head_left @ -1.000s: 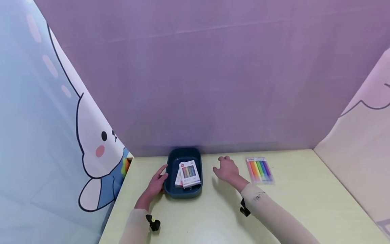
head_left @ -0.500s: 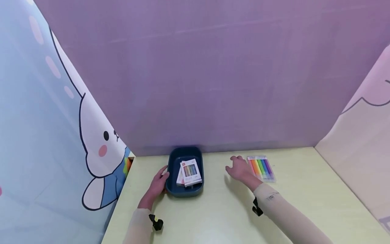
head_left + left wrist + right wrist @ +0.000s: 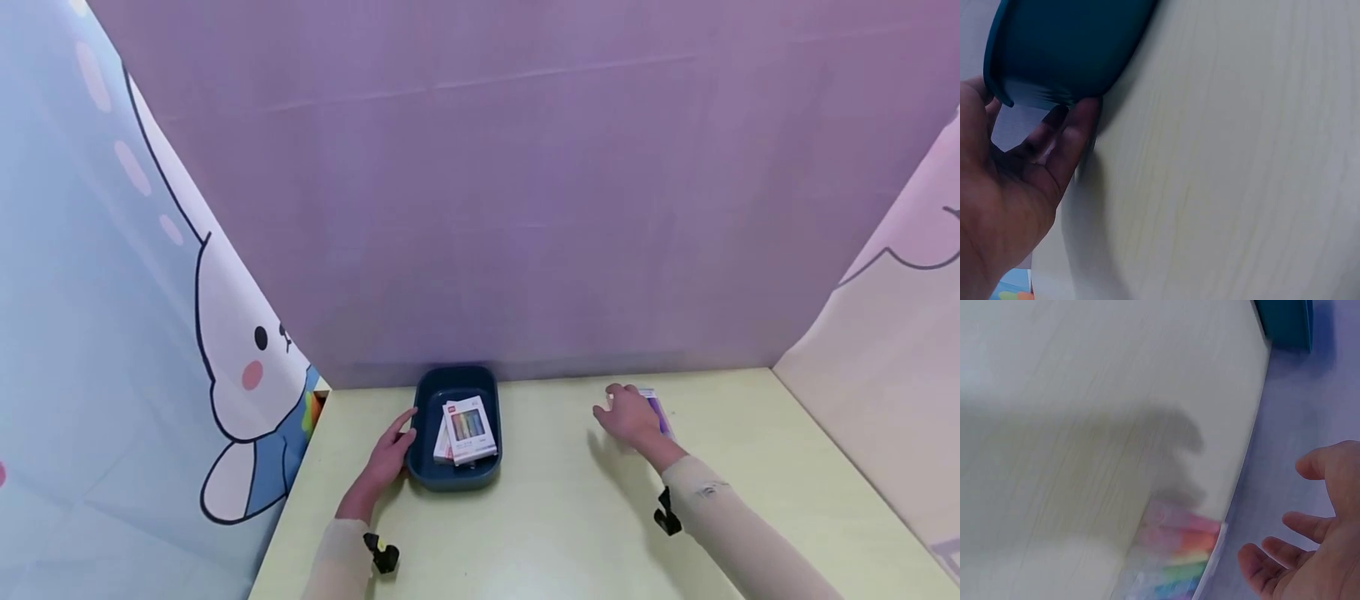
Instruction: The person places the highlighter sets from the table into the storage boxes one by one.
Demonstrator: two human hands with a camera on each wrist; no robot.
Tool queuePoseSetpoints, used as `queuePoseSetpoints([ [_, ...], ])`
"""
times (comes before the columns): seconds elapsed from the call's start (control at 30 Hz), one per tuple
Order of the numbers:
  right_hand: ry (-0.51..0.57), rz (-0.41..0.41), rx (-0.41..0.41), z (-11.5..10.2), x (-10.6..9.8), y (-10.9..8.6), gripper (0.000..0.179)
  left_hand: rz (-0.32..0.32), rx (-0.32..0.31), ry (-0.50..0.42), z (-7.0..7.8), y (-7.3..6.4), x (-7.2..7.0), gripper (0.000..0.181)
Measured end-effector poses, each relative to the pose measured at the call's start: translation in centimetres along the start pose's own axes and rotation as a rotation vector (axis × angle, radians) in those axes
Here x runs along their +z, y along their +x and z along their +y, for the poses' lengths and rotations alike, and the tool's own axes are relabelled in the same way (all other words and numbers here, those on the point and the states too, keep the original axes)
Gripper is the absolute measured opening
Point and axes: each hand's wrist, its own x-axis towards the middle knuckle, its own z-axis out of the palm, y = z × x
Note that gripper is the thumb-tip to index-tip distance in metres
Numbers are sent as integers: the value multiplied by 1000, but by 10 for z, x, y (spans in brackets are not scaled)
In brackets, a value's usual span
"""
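Note:
At the back left of the table, my left hand [image 3: 388,456] holds the side of a dark blue plastic bin [image 3: 425,417]. Its thumb lies at the rim, and in the left wrist view other fingers [image 3: 1072,140] bear against the low outer wall. Inside the bin, a white box [image 3: 470,429] with a picture of coloured sticks lies across a second white box [image 3: 442,447]. My right hand [image 3: 632,417] hovers over a clear pack of rainbow-coloured markers [image 3: 1175,550], hiding most of it in the head view. The right fingers are spread and loosely bent, holding nothing.
The pale wooden table [image 3: 540,508] runs back to a purple cloth wall [image 3: 525,250]. A blue cloth with a cartoon rabbit [image 3: 232,358] hangs at the left, and a pale cloth [image 3: 900,375] at the right.
My right hand has moved right, from beside the bin to over the marker pack, now covering most of it. My left hand stays at the bin's side.

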Motion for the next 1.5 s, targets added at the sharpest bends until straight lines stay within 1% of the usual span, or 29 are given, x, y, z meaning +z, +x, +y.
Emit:
queuePoseSetpoints([
  [0.1,-1,6,16,8,-4,-1,54,-11,-23,-11,-2,0,1,43],
  [0.17,9,10,27,14,-4,-1,54,-8,-34,-16,-4,0,2,43],
  [0.37,32,-13,82,28,-4,1,56,-5,-25,-30,-4,2,2,43],
  [0.53,-23,-26,141,40,-1,-4,60,-7,-22,-17,-5,4,2,43],
  [0.67,-76,3,190,49,4,-7,72,-9,-4,1,-6,4,3,43],
  [0.83,-80,-13,248,56,14,-12,94,-10,7,34,-10,2,3,45],
  [0.9,-71,-15,257,57,18,-12,99,-16,11,38,-10,1,3,45],
  [0.97,-52,-13,257,56,20,-10,102,-4,22,36,-9,2,1,44],
  [1.03,-37,-12,263,56,22,-8,101,-3,47,45,-6,3,0,45],
  [1.1,-33,-8,275,56,24,-7,100,-11,57,43,-5,5,-1,45],
  [1.23,-48,-11,298,59,28,-7,99,-35,60,42,-2,3,-1,48],
  [1.4,-49,-35,309,67,32,-9,102,-28,47,33,-1,-1,1,47],
  [1.5,-46,-21,304,71,35,-10,105,-26,43,41,1,1,1,47],
])
